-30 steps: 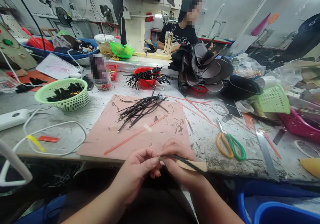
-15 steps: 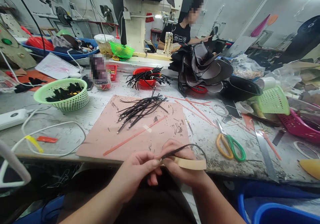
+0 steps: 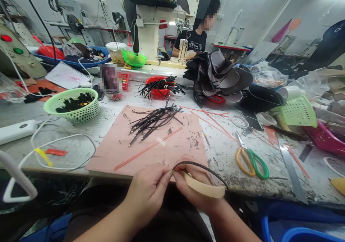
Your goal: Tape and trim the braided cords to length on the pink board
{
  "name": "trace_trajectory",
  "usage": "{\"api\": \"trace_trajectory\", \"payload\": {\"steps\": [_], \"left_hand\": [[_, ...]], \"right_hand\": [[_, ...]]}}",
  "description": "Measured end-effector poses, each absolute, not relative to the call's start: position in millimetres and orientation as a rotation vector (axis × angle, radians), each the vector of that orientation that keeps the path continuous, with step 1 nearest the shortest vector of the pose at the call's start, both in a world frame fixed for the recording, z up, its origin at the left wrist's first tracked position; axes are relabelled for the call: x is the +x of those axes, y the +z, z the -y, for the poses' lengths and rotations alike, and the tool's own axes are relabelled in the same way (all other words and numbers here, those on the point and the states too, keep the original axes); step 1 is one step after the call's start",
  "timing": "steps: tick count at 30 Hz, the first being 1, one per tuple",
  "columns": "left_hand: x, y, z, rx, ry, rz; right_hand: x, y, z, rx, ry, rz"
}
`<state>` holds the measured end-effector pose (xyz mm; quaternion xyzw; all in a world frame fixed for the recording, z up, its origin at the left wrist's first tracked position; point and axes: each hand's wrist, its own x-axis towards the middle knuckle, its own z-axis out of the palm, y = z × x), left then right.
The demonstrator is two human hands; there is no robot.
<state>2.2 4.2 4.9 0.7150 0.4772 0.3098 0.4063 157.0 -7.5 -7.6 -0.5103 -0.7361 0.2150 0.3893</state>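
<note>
A black braided cord (image 3: 201,165) arches from my pinched fingertips over my right hand and down behind it. At the cord's near end, my left hand (image 3: 148,186) is closed, thumb and fingers pressed together on the tip. My right hand (image 3: 190,191) meets it there, also closed. A beige curved band (image 3: 206,188), possibly a roll of tape, sits against the right palm; part of it is hidden. Beyond both hands, a bundle of similar black cords (image 3: 156,119) lies on a pink board (image 3: 107,155), beside a thin salmon strip (image 3: 148,148).
Scissors (image 3: 252,159) and a metal ruler (image 3: 292,173) lie to the right. A green basket (image 3: 71,105) of black pieces stands left. Behind are a red bowl (image 3: 157,91) with more cords and a stack of dark pieces (image 3: 218,76). A co-worker (image 3: 192,40) sits beyond.
My left hand has turned, its fingers now more closed around the cord's tip. The cord's arch has shifted slightly right, and the beige band has tilted and dropped a little. The view has shifted slightly.
</note>
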Motion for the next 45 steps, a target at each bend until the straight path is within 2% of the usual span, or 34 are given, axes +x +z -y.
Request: {"api": "trace_trajectory", "payload": {"steps": [7,10,14,17,21,24,27,31,35,39,41,45], "left_hand": [[-1,8,-6,1.635,0.679,-1.123],[-3,7,-8,1.356,0.677,-1.106],[-1,-7,-15,0.740,0.659,-1.037],[3,-17,-18,0.501,0.663,-0.997],[6,-21,-17,0.580,0.712,-1.061],[7,-17,-16,0.702,0.725,-1.109],[6,-13,-16,0.765,0.708,-1.108],[5,-12,-18,0.807,0.683,-1.099],[4,-13,-19,0.814,0.677,-1.104],[-1,-13,-18,0.818,0.683,-1.115],[-4,-12,-18,0.833,0.687,-1.119],[-7,-5,-18,0.854,0.719,-1.146]], "right_hand": [[170,-7,-3,-1.145,0.026,2.238],[198,-18,-24,-1.313,-0.140,2.289],[234,-24,-55,-1.669,-0.040,2.234],[252,-21,-78,-2.012,0.109,2.226],[269,-19,-96,-2.290,0.141,2.269],[287,-19,-82,-2.400,0.020,2.243],[310,-26,-49,-2.704,-0.096,1.968],[332,-46,-9,-3.028,0.199,1.559],[336,-52,2,-2.925,0.147,1.467],[322,-39,5,-2.714,0.091,1.239],[304,-31,13,-2.453,0.324,1.372],[256,-18,38,-1.648,0.926,1.803]]}}
